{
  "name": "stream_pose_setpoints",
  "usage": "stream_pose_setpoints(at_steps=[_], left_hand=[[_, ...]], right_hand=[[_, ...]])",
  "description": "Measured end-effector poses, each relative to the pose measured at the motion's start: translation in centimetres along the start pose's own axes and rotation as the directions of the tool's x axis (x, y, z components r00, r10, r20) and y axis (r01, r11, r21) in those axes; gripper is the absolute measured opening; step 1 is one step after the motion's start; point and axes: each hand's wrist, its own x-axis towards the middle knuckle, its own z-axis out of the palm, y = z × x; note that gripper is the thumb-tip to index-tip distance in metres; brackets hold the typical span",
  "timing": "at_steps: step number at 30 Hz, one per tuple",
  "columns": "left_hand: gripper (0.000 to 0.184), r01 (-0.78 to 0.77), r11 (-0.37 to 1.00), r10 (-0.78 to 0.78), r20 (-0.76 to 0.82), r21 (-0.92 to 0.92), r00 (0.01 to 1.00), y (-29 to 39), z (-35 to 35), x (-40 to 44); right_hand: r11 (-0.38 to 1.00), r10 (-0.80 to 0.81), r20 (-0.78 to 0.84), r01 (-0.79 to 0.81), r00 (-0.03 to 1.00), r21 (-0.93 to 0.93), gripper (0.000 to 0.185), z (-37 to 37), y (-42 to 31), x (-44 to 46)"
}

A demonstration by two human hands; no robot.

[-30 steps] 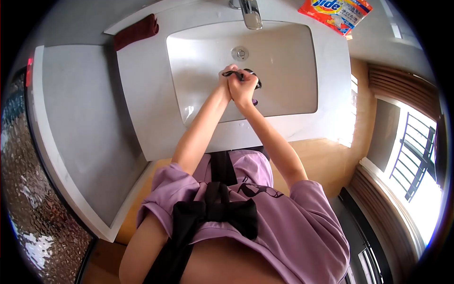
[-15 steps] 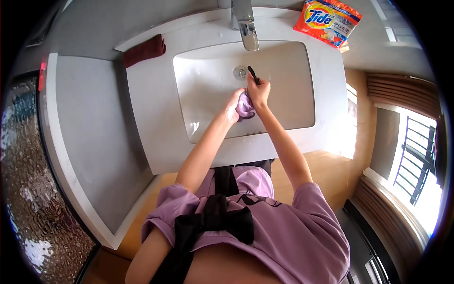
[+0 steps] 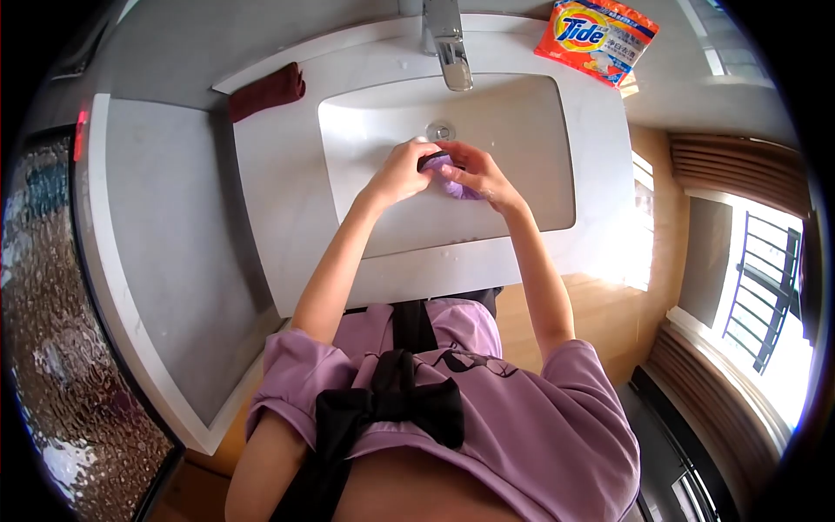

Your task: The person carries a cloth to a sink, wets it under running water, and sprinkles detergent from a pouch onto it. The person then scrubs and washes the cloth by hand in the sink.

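Over the white sink basin, both hands grip a small bunched purple cloth with a black strip along its upper left. My left hand is closed on the black part, its fingertips near the drain. Around the purple part, the fingers of my right hand are wrapped. The cloth's full shape is hidden by the fingers, so its exact kind cannot be made out. Above the hands is the metal faucet; no water stream shows.
On the counter, a dark red folded cloth lies at the back left. An orange Tide detergent bag rests at the back right. A low grey ledge adjoins the counter's left side.
My left hand has moved up and now pinches the black part, which stuck out of my right hand before. My right hand has turned and shifted slightly right, with the purple cloth beneath it.
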Motion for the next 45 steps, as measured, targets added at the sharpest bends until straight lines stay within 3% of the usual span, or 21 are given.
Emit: stream_pose_setpoints(at_steps=[2, 3, 4, 5, 6, 7, 8, 10, 12, 14, 17, 24, 26, 32, 36, 39, 41, 42, 44, 45], left_hand=[[0.023, -0.005, 0.989, 0.016, -0.076, 0.151, 0.997, 0.9, -0.2, -0.3], [0.024, -0.001, 1.000, 0.003, -0.087, 0.026, 0.996, 1.3, -0.1, -0.5], [0.024, 0.001, 1.000, 0.001, -0.092, 0.026, 0.996, 1.2, -0.2, -0.6], [0.023, 0.059, 0.991, -0.072, -0.106, -0.122, 0.992, 1.0, -0.2, -0.7], [0.022, 0.112, 0.957, -0.146, -0.109, -0.269, 0.983, 0.7, -0.1, -0.9], [0.021, 0.105, 0.894, -0.175, -0.122, -0.436, 0.977, 0.5, -0.1, -1.2], [0.021, 0.105, 0.893, -0.174, -0.121, -0.438, 0.977, 0.5, 0.0, -1.5], [0.021, 0.156, 0.757, -0.336, -0.173, -0.634, 0.926, 0.5, 0.1, -2.4], [0.018, 0.174, 0.715, -0.369, -0.154, -0.677, 0.917, 0.2, 0.3, -3.0], [0.016, 0.163, 0.561, -0.361, -0.063, -0.811, 0.931, 0.1, 0.6, -3.2], [0.017, 0.153, 0.469, -0.336, -0.016, -0.870, 0.942, 0.3, 1.3, -3.3], [0.016, 0.147, 0.420, -0.299, 0.016, -0.896, 0.954, -0.7, 2.3, -3.5], [0.014, 0.134, 0.287, -0.290, 0.047, -0.948, 0.956, -1.0, 2.5, -3.5], [0.013, 0.106, 0.193, -0.294, 0.045, -0.976, 0.955, -1.9, 2.9, -4.0], [0.013, 0.101, 0.195, -0.288, 0.042, -0.976, 0.957, -2.4, 3.1, -4.2], [0.014, 0.067, 0.297, -0.345, -0.041, -0.953, 0.938, -3.1, 3.6, -4.0], [0.018, 0.078, 0.671, -0.452, -0.323, -0.738, 0.832, -2.8, 4.1, -3.5], [0.018, 0.077, 0.669, -0.454, -0.324, -0.739, 0.830, -2.3, 4.4, -3.2], [0.019, -0.028, 0.746, -0.313, -0.388, -0.665, 0.867, -1.3, 4.9, -2.8], [0.020, 0.170, 0.716, -0.382, -0.177, -0.677, 0.907, -2.2, 5.3, -3.3]], right_hand=[[1.000, 0.006, 0.084, -0.006, 0.996, -0.003, 0.036, -0.3, 1.0, 0.7], [0.993, 0.082, 0.094, -0.073, 0.992, -0.096, 0.035, -0.9, 1.6, 1.0], [0.972, 0.158, 0.095, -0.138, 0.983, -0.188, 0.035, -1.3, 2.2, 1.2], [0.997, 0.057, 0.044, -0.055, 0.997, -0.049, 0.026, -0.7, 1.5, 0.6], [0.997, 0.061, 0.045, -0.058, 0.997, -0.050, 0.026, -0.4, 1.5, 0.2], [0.992, 0.061, -0.021, -0.058, 0.998, 0.114, 0.024, -0.2, 1.5, 0.0], [0.961, 0.072, -0.086, -0.046, 0.994, 0.274, 0.022, -0.2, 1.5, -0.3], [0.937, 0.107, -0.128, -0.057, 0.986, 0.344, 0.022, -0.2, 1.3, -0.8], [0.908, 0.148, -0.162, -0.069, 0.976, 0.414, 0.021, 0.1, 0.8, -1.2], [0.915, 0.123, -0.201, -0.033, 0.972, 0.401, 0.022, 0.5, 0.3, -1.6], [0.926, 0.119, -0.201, -0.035, 0.972, 0.376, 0.022, 0.6, 0.2, -1.8], [0.937, 0.102, -0.245, -0.010, 0.964, 0.349, 0.022, 1.2, -0.5, -1.8], [0.926, 0.141, -0.245, -0.040, 0.959, 0.375, 0.021, 1.4, -0.5, -1.8], [0.911, 0.176, -0.255, -0.059, 0.951, 0.408, 0.021, 1.9, -0.3, -1.8], [0.907, 0.201, -0.235, -0.090, 0.951, 0.412, 0.020, 1.7, 0.2, -1.9], [0.905, 0.202, -0.237, -0.089, 0.950, 0.416, 0.022, 1.8, 0.1, -1.9], [0.919, 0.151, -0.216, -0.056, 0.965, 0.389, 0.024, 2.0, 0.0, -1.8], [0.919, 0.153, -0.213, -0.060, 0.965, 0.389, 0.024, 2.0, 0.0, -1.7], [0.972, 0.014, -0.253, 0.046, 0.967, 0.230, 0.026, 2.1, -0.3, -1.2], [0.975, -0.037, -0.337, 0.107, 0.941, 0.193, 0.026, 2.4, -0.5, -0.8]])
